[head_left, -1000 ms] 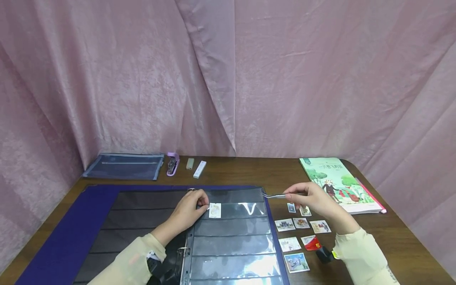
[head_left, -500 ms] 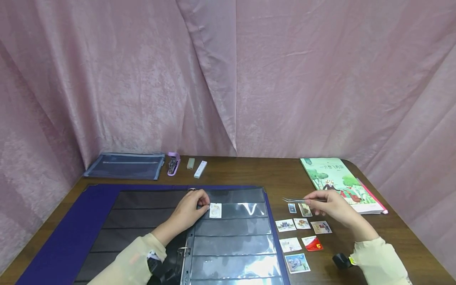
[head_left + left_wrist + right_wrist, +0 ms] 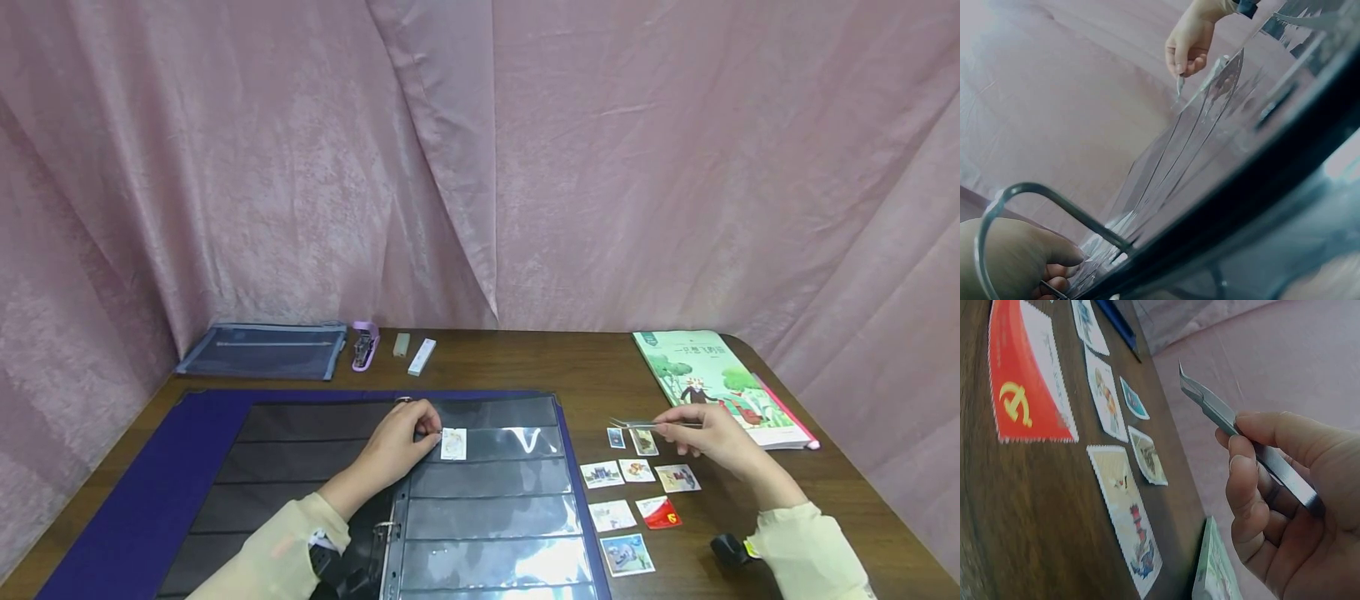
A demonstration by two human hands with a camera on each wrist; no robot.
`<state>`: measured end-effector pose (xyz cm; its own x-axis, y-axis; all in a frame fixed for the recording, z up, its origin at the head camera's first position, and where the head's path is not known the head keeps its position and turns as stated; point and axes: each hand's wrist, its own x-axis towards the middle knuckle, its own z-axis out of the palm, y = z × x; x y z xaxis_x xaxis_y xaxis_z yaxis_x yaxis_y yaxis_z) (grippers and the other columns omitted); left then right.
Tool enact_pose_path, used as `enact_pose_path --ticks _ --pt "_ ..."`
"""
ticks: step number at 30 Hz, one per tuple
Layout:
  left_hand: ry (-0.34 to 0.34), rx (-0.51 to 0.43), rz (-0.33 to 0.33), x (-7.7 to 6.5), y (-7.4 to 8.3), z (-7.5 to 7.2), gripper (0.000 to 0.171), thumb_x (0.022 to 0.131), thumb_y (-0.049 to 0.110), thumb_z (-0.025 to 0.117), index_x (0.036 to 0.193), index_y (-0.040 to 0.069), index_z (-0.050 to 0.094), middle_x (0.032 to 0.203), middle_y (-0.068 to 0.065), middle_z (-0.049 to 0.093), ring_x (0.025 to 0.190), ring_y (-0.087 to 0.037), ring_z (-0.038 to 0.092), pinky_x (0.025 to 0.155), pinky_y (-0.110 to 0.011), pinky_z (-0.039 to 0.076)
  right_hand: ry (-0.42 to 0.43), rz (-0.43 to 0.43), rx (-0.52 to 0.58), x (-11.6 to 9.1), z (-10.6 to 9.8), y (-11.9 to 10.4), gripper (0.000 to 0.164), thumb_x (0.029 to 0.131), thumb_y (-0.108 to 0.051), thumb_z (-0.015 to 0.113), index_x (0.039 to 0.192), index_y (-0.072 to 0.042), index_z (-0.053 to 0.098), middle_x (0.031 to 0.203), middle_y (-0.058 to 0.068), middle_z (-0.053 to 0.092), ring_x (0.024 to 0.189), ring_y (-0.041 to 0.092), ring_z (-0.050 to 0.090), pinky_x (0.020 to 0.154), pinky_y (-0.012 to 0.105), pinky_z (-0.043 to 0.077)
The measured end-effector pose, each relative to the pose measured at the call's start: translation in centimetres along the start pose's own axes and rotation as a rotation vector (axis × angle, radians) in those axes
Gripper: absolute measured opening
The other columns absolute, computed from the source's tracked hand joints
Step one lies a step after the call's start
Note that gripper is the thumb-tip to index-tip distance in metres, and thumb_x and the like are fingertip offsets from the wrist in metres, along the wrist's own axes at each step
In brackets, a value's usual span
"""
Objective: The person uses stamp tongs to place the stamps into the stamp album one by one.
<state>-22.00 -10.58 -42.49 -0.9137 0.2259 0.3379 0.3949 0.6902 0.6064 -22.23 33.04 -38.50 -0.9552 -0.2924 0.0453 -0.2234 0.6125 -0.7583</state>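
My left hand [image 3: 401,437] lies on the open stamp album [image 3: 491,483], its thumb and forefinger pinching the clear pocket page [image 3: 1166,156] near the ring side. Just right of those fingertips, a pale stamp [image 3: 453,444] sits at the second pocket row. My right hand [image 3: 708,433] grips bent-tip tweezers [image 3: 1241,444] over the table, right of the album. The tweezers' tips are a little apart and hold nothing. Below them lie a small blue stamp [image 3: 616,437] and a brownish stamp [image 3: 643,442].
More loose stamps lie right of the album, among them a red one [image 3: 659,512] and a blue one [image 3: 627,555]. A green book [image 3: 720,383] is at the back right. Along the back are a mesh pouch [image 3: 262,350], a purple stapler [image 3: 365,346] and a white block [image 3: 422,357].
My right hand has moved right with the tweezers, from the album's edge to over the loose stamps. The left hand and the stamp beside it have stayed in place.
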Motion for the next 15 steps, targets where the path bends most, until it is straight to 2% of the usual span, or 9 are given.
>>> enact_pose_path --ticks 6,15 --pt "-0.005 0.006 0.001 0.1 0.0 0.2 0.020 0.072 0.010 0.072 0.075 0.020 0.055 0.072 0.010 0.053 0.074 -0.005 0.046 0.067 -0.020 0.041 0.006 0.031 -0.016 -0.3 -0.3 1.2 0.026 0.084 -0.016 0.061 0.102 0.003 0.062 0.071 0.003 0.063 0.052 0.005 0.051 0.047 0.026 0.043" --pt "0.000 0.002 0.005 0.1 -0.2 0.2 0.020 0.072 0.010 0.072 0.075 0.021 0.055 0.073 0.011 0.054 0.074 -0.005 0.046 0.068 -0.021 0.042 -0.003 0.041 -0.106 0.0 -0.2 1.7 0.026 0.085 -0.020 0.060 0.101 0.000 0.064 0.063 0.006 0.059 0.053 0.005 0.051 0.048 0.025 0.043"
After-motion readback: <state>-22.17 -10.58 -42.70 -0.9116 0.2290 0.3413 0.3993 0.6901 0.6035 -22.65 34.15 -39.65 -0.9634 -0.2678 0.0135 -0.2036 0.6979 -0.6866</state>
